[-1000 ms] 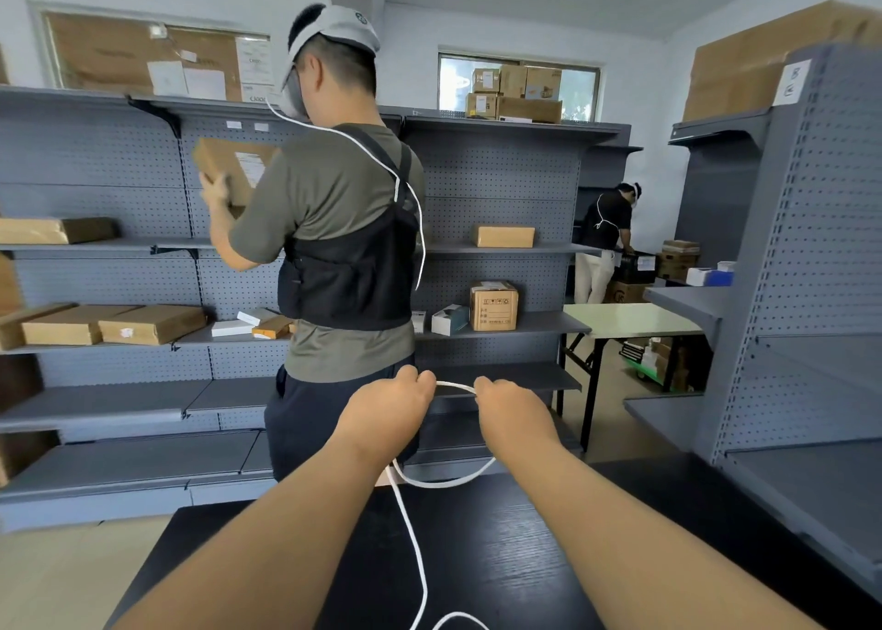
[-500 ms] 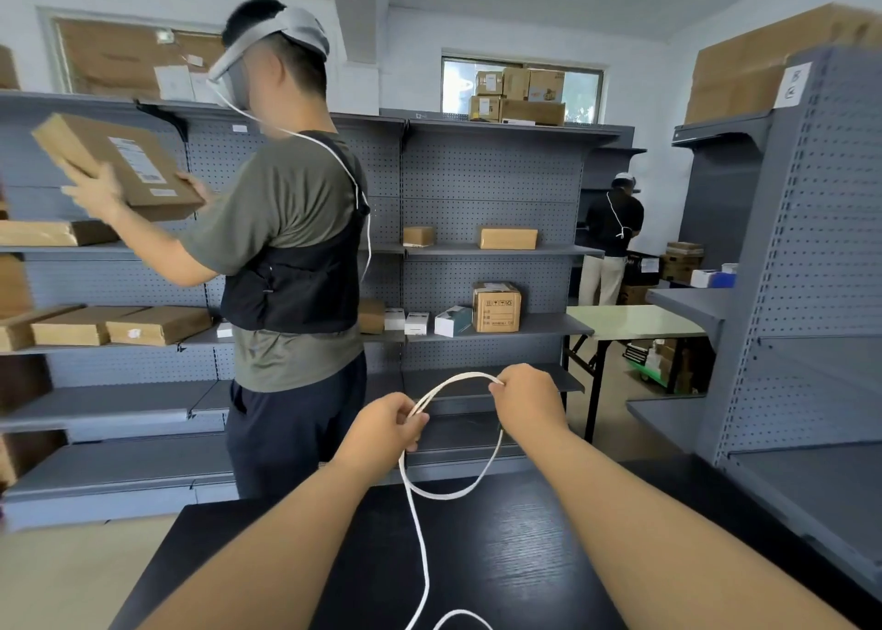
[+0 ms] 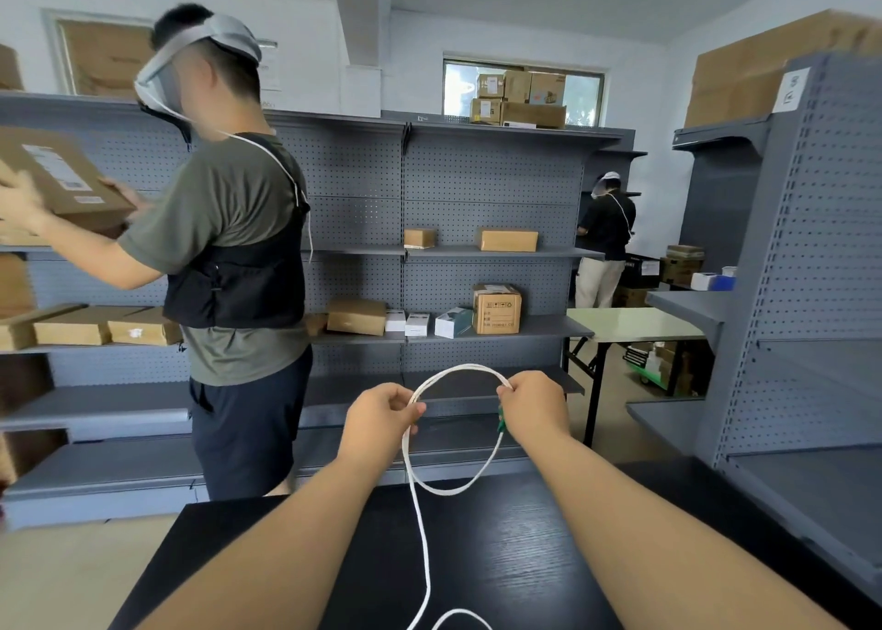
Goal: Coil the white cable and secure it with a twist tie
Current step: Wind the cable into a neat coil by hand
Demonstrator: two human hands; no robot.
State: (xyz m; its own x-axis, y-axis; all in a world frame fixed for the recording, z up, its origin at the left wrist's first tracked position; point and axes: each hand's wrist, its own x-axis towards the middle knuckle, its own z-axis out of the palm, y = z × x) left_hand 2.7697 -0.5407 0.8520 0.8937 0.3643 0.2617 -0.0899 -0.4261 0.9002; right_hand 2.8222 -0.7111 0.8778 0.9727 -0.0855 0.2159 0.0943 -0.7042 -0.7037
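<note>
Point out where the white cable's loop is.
Head view, centre: the white cable loops between left hand and right hand, at the far edge of the black table.

White cable (image 3: 420, 524) — one raised loop, tail trailing down.

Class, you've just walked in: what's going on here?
A person holds a white cable over a black table, left hand and right hand each pinching one side of a single loop. A green piece shows below the right hand. The rest trails onto the table; nothing ties the loop yet.
</note>
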